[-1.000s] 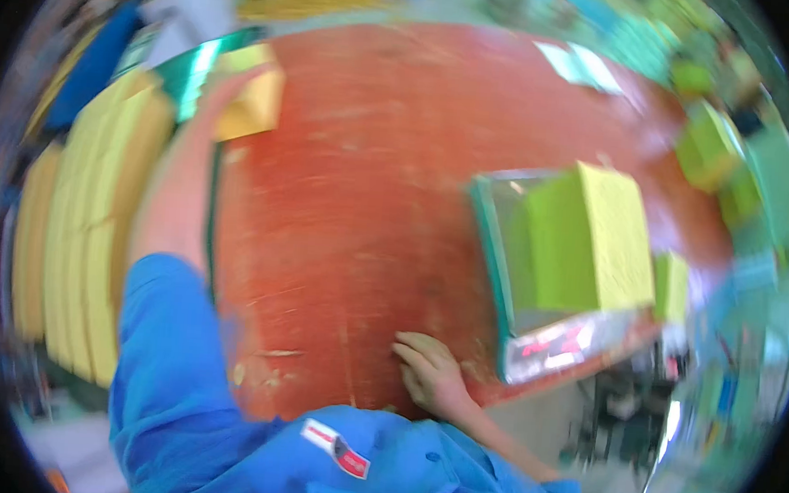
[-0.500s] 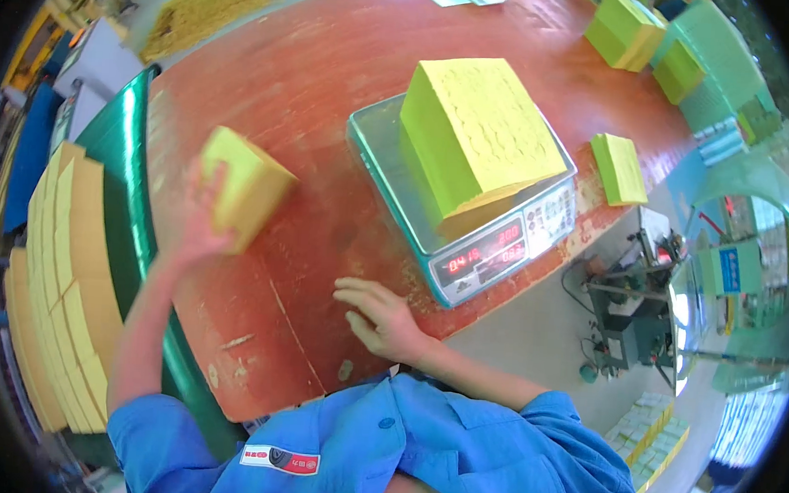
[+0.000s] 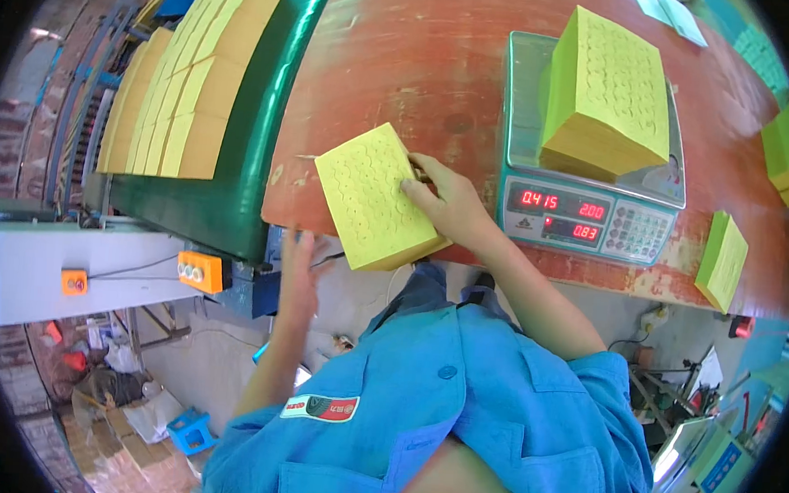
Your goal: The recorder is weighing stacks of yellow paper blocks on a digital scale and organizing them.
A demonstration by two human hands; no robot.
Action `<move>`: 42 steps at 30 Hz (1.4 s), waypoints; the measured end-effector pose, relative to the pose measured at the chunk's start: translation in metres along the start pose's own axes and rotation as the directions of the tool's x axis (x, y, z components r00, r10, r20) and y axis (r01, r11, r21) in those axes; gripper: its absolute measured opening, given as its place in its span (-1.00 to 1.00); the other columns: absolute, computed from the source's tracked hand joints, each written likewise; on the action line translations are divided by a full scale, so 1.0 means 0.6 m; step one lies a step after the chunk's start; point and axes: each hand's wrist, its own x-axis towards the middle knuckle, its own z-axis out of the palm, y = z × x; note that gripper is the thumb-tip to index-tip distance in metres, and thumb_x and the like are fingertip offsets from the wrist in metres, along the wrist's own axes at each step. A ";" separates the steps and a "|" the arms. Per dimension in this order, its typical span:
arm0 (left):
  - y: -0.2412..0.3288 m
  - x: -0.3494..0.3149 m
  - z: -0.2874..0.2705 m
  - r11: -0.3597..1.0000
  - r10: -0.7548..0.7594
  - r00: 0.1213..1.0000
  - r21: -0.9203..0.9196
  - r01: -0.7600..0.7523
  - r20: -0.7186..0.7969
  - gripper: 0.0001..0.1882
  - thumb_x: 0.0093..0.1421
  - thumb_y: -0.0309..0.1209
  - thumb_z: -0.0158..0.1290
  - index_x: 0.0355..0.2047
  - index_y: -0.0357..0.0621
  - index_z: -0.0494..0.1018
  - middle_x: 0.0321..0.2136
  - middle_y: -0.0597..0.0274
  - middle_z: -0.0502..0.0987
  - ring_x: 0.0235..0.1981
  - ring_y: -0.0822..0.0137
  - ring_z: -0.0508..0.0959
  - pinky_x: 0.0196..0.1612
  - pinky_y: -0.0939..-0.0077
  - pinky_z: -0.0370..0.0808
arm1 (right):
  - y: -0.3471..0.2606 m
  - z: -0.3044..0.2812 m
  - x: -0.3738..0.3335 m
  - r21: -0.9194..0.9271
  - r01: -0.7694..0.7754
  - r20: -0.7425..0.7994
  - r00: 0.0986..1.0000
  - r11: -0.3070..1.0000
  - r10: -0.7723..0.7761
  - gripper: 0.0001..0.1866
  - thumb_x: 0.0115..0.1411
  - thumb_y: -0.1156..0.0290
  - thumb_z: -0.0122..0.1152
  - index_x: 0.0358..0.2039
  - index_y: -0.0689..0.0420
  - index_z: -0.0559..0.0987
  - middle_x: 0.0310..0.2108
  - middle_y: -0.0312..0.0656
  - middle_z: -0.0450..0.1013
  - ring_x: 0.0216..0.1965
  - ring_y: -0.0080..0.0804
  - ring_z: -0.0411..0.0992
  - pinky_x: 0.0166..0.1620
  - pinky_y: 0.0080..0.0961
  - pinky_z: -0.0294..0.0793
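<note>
A thick stack of yellow paper (image 3: pixel 375 196) with rows of wavy cuts on its top is tilted at the near edge of the red table (image 3: pixel 405 75), partly past that edge. My right hand (image 3: pixel 447 200) grips it along its right side, thumb on top. Left of the stack and apart from it, my left hand (image 3: pixel 299 272) is raised with fingers stretched out, slightly blurred. On the right, a second, taller yellow paper stack (image 3: pixel 617 75) rests on a digital scale (image 3: pixel 527 65) with lit red figures.
A thin yellow paper stack (image 3: pixel 723 262) and another block (image 3: pixel 787 153) lie at the table's right. Along the left runs a shiny green conveyor belt (image 3: pixel 247 138) carrying several yellow stacks (image 3: pixel 188 80). An orange switch box (image 3: pixel 200 273) and a blue stool (image 3: pixel 191 431) are lower left.
The stack has come from the table's left side to its near edge. My right hand has taken hold of it; my left hand has let go. The view has turned left.
</note>
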 end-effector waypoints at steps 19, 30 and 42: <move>-0.077 -0.042 0.002 0.874 -0.114 0.929 -0.409 0.263 0.353 -0.43 0.31 -0.16 -0.10 0.25 -0.19 0.21 0.18 0.12 0.38 0.17 0.14 0.40 0.22 0.13 0.32 | 0.028 0.037 -0.126 0.139 0.038 -0.088 0.996 0.990 -0.026 -0.39 0.20 0.09 0.18 0.09 0.34 0.41 -0.08 0.14 0.49 -0.05 -0.03 0.49 0.00 -0.23 0.45; 0.088 -0.052 0.083 0.871 0.467 0.802 -0.351 -0.344 0.373 -0.38 0.26 -0.09 -0.08 0.24 -0.18 0.23 0.11 0.09 0.43 0.09 0.13 0.48 0.04 0.18 0.51 | -0.099 -0.103 -0.221 0.379 0.008 -0.112 0.993 0.925 0.037 -0.30 0.28 0.04 0.13 0.22 0.34 0.30 -0.03 -0.06 0.46 -0.15 -0.39 0.48 -0.10 -0.41 0.51; 0.413 -0.033 0.481 0.932 0.327 0.443 -0.363 -0.004 0.835 -0.49 0.23 -0.08 0.04 0.09 -0.12 0.39 -0.01 0.19 0.52 -0.03 0.28 0.53 -0.05 0.24 0.48 | -0.237 -0.442 -0.152 0.468 0.404 -0.436 0.879 0.786 -0.193 -0.64 0.34 0.16 0.05 -0.09 0.20 0.54 -0.23 -0.25 0.56 -0.29 -0.47 0.53 -0.18 -0.45 0.53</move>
